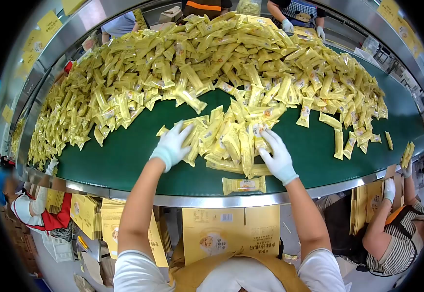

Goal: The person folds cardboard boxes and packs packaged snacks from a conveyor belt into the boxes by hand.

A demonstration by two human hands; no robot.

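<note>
Both my hands wear pale gloves and reach over the green table. My left hand [173, 146] rests with spread fingers against the left side of a small pile of yellow packets [227, 134]. On the pile's right side lies my right hand [276, 156], fingers apart, touching the packets. One single packet [244, 185] lies flat near the metal edge, between my forearms. Behind the small pile rises a large heap of the same yellow packets [212, 53], and the two touch at the back.
The metal rim [212, 201] curves along the near side. Below it stands an open cardboard box [231, 231]. One co-worker [24, 204] is at the left, another [402, 228] at the right holding packets. More people stand across the table behind the heap.
</note>
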